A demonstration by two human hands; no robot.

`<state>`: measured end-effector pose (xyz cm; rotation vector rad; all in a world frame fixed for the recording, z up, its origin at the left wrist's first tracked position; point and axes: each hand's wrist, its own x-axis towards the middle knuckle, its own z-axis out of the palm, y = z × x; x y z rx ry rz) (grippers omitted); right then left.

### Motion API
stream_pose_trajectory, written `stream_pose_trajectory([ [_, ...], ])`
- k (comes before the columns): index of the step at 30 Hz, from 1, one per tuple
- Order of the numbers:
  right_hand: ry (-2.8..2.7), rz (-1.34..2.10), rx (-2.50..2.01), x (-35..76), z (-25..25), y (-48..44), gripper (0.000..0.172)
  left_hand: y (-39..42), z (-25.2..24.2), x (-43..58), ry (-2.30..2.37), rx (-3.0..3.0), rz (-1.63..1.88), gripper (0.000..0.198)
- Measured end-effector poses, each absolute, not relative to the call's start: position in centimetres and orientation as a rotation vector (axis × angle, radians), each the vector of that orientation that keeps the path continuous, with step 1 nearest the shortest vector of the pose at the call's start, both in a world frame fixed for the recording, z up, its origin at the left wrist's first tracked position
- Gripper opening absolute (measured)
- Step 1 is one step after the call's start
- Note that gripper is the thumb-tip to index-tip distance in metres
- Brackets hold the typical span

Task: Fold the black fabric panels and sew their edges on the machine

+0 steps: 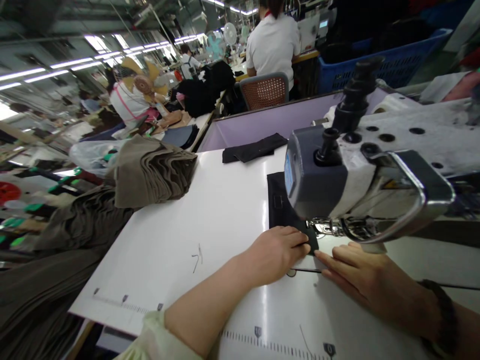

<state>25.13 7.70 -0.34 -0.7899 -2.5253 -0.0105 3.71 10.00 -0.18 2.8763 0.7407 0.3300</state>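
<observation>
A black fabric piece [277, 212] with a small stitched rectangle lies on the white table, partly under the head of a sewing machine [318, 170]. My left hand [281, 252] rests palm down on its near end, beside the presser foot [325, 227], fingers lying flat on the cloth. My right hand [362, 275] lies on the table in front of the needle area, fingers stretched out. Its index fingertip reaches the cloth's near corner. The needle itself is hard to make out. Another folded black fabric piece [255, 148] lies at the table's far edge.
A stack of brown-grey fabric pieces [153, 172] stands at the table's left edge, with more cloth [41, 285] hanging below. Loose threads [197, 257] and a printed ruler [258, 332] mark the white tabletop. Beyond sit a co-worker [273, 42] and a blue basket [382, 70].
</observation>
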Motion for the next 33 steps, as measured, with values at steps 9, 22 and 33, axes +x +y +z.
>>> stream_pose_trajectory([
  [9,-2.522,0.063,-0.967,25.4,-1.9,8.3,0.03,11.2,-0.3,4.2,0.861,2.85,0.352,0.019],
  [22,-2.505,0.126,-1.027,25.7,-2.0,8.3,0.031,12.1,-0.4,4.7,1.012,2.824,0.395,0.014],
  [33,-2.502,0.136,-1.026,25.7,-2.2,8.3,0.029,12.4,-0.6,4.7,1.054,2.829,0.361,0.013],
])
